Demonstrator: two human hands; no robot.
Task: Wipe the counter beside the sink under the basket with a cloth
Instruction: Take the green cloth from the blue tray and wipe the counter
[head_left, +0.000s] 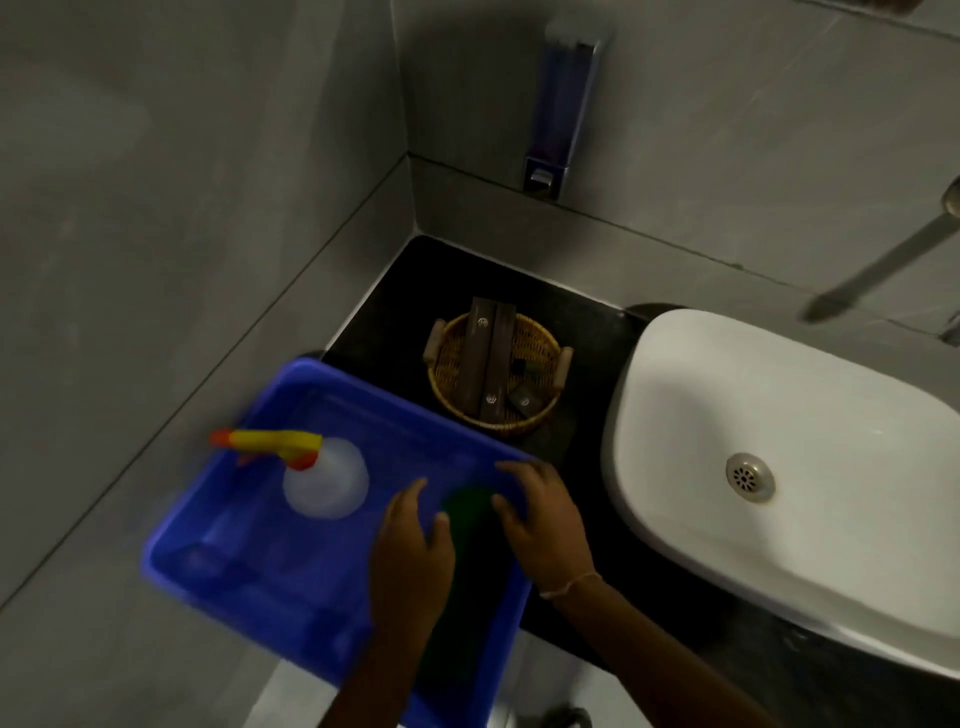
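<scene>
From your head camera, much is dim and smeared. The dark green cloth (470, 506) lies in the blue tub (291, 587), between your two hands; only its rounded upper end reads clearly, and the rest runs down toward you as a dark strip whose edges you cannot make out. Its long axis seems to run from that upper end back toward your body, though the blur leaves this uncertain.

Your left hand (410, 540) hovers over the tub with its fingers (415, 493) spread and slightly curled, just left of the cloth; it grips nothing that you can see. Your right hand (545, 519) sits at the tub's right rim, fingers splayed, their tips beside or on the cloth's upper end; whether they have pinched it you cannot tell. A thin band (571, 584) circles that wrist.

A spray bottle (324, 483) stands in the tub, its yellow nozzle pointing left. The tub's near corner is cut off at the bottom edge.

The wicker basket (498, 374) rests on the black surface (395, 312) in the corner, behind the tub and left of the white sink (779, 467). It holds two dark long packets leaning lengthwise and smaller items too dark to name. The tap (883, 270) at upper right is motion-blurred, and the wall dispenser (563, 114) is hazy.
</scene>
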